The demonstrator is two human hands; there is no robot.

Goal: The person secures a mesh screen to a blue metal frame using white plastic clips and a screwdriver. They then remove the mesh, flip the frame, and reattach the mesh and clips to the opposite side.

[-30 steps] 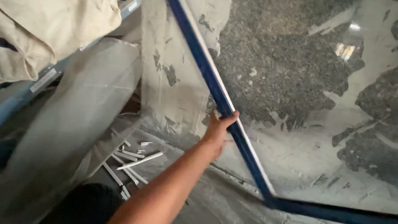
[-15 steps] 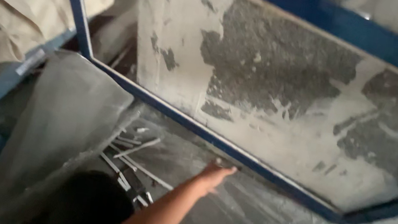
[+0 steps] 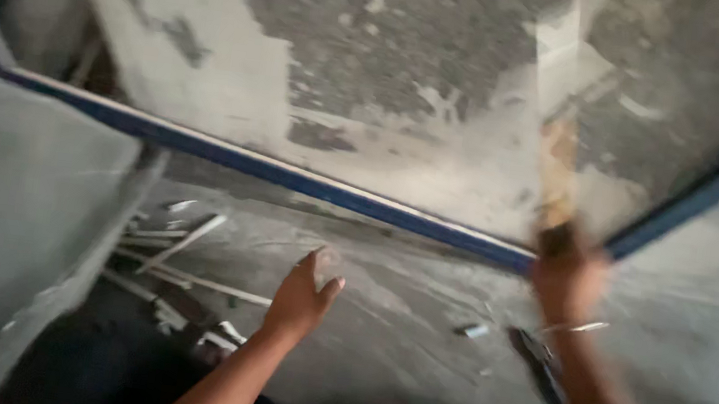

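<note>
Dusty grey concrete floor [image 3: 417,328] fills the lower view, with a patchy, peeling wall seen through the glass behind. Over it, the left hand [image 3: 300,300] reaches forward with fingers loosely spread, empty, hovering just short of the blue-framed glass panel [image 3: 307,179], whose lower rail runs across just above and ahead of it. The right hand [image 3: 565,277], blurred, is closed around a wooden-handled tool [image 3: 556,176] held upright against the panel's lower right corner. Thin pale strips [image 3: 178,267] lie scattered on the floor left of the left hand.
</note>
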